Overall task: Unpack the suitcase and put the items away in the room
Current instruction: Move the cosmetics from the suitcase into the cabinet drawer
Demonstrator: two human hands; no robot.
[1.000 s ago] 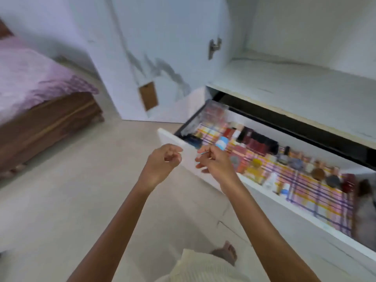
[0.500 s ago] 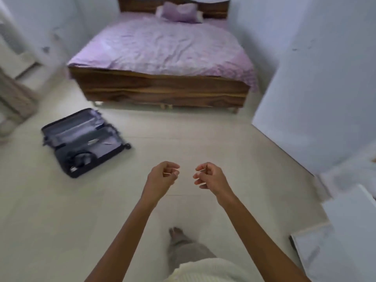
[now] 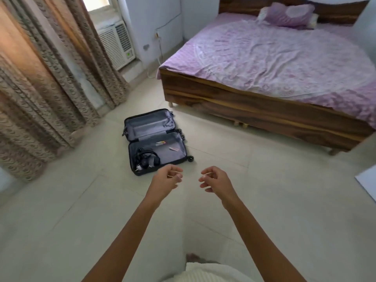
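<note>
A bedroom with a pale tiled floor (image 3: pixel 61 210), patterned curtains (image 3: pixel 40 88) on the left and a wooden bed (image 3: pixel 274 58) under a purple cover on the right. The suitcase (image 3: pixel 150 125) lies open flat on the floor between them, near the foot of the bed. Its upper half is bare. The lower half holds black headphones (image 3: pixel 146 157) with a tangle of cable and two small flat items (image 3: pixel 160 142). The left hand (image 3: pixel 164 182) and right hand (image 3: pixel 215 182) hang in front of the body, just short of the case, fingers loosely curled with nothing plainly held. This looks like the walk to the case for another load. The next move likely calls for crouching and gathering the headphones with their cable so nothing trails.
</note>
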